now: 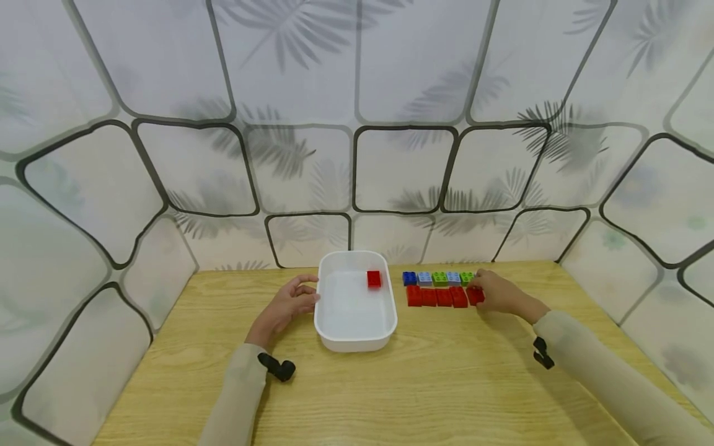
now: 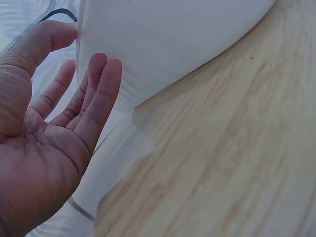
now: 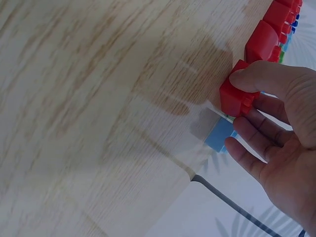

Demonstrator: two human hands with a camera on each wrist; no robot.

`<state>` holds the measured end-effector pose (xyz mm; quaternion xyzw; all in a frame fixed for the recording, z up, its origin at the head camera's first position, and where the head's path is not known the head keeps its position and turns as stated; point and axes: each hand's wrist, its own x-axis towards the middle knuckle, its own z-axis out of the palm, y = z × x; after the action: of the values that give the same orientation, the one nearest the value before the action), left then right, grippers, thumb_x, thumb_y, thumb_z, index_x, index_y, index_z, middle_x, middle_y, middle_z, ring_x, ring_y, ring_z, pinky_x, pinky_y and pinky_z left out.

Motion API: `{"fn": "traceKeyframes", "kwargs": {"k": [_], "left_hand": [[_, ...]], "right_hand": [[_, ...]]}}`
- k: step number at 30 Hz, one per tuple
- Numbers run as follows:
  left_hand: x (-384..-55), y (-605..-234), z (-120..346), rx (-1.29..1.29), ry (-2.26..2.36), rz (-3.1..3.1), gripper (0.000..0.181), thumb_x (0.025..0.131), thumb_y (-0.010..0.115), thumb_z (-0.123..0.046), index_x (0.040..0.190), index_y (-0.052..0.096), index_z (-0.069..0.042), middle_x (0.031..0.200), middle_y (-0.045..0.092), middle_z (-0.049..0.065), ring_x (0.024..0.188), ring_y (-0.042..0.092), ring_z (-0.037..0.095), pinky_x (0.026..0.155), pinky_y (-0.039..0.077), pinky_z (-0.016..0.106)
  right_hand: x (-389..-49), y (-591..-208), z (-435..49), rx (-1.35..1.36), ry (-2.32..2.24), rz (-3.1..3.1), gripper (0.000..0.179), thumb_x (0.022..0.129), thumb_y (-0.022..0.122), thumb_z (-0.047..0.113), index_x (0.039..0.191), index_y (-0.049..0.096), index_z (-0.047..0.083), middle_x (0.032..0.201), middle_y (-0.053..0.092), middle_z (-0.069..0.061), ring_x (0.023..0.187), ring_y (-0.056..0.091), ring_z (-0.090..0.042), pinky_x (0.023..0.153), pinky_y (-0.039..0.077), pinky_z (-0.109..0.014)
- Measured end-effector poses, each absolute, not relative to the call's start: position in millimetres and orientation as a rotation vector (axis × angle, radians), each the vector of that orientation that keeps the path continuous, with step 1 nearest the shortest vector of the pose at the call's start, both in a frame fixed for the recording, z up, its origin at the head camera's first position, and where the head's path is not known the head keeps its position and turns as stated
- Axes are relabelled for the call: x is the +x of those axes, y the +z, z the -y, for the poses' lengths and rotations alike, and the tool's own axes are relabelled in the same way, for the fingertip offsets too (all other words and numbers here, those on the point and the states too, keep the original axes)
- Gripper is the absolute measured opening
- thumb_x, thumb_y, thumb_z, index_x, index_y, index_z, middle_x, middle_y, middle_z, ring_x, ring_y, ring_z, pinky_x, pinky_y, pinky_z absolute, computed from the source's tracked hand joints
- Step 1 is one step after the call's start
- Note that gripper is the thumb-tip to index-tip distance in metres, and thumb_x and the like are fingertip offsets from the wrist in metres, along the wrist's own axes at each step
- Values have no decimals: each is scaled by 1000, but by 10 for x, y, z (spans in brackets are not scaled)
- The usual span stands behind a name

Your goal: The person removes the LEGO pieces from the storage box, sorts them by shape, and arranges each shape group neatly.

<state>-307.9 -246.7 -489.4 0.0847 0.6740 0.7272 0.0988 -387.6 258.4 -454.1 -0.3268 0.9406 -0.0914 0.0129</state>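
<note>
My right hand pinches a red toy brick between thumb and fingers, at the right end of a row of red bricks. Behind that row runs a line of blue, light blue and green bricks; my hand partly covers its right end. In the right wrist view a light blue brick lies just beyond the fingertips. My left hand has loosely bent fingers against the left side of a white plastic tub. One red brick sits inside the tub, toward its back right.
Everything rests on a light wood-grain table. A patterned curtain with leaf prints and dark outlines encloses the back and both sides. The tub stands left of the brick rows, with a narrow gap between.
</note>
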Motion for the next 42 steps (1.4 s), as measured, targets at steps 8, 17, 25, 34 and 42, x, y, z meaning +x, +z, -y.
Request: {"fn": "traceKeyframes", "kwargs": {"k": [8, 17, 25, 34, 42], "left_hand": [[-3080, -4901, 2472, 240, 2137, -2009, 50, 101, 60, -3, 146, 39, 2, 105, 60, 1, 92, 65, 13, 82, 60, 27], [-3093, -4916, 2479, 255, 2146, -1999, 50, 101, 59, -2, 146, 39, 2, 104, 61, 1, 91, 66, 12, 82, 60, 27], [-3094, -4926, 2483, 271, 2149, -1992, 50, 101, 59, -2, 146, 38, 2, 104, 61, 1, 91, 66, 12, 82, 60, 27], [-3093, -4925, 2479, 264, 2143, -1996, 51, 101, 59, -2, 147, 37, 4, 105, 61, 1, 92, 66, 13, 83, 60, 27], [-3090, -4912, 2478, 250, 2154, -1987, 52, 100, 60, -2, 147, 38, 3, 105, 60, 2, 93, 65, 14, 83, 60, 27]], "right_hand": [[-3860, -4525, -2558, -1017, -289, -2950, 39, 72, 78, -2, 110, 72, -10, 90, 57, -12, 74, 42, -17, 64, 37, -30], [-3871, -4515, -2549, -1020, -266, -2942, 38, 75, 79, 0, 112, 72, -9, 93, 57, -11, 77, 47, -17, 67, 43, -32], [-3877, -4512, -2547, -1024, -251, -2942, 39, 75, 79, 1, 112, 72, -9, 96, 60, -13, 81, 53, -20, 70, 49, -36], [-3857, -4449, -2552, -1069, -258, -2916, 40, 76, 80, 1, 113, 71, -10, 98, 64, -15, 84, 59, -24, 72, 54, -41], [-3862, -4390, -2551, -1074, -280, -2900, 41, 76, 79, 0, 115, 71, -9, 101, 65, -17, 88, 61, -27, 74, 55, -43]]}}
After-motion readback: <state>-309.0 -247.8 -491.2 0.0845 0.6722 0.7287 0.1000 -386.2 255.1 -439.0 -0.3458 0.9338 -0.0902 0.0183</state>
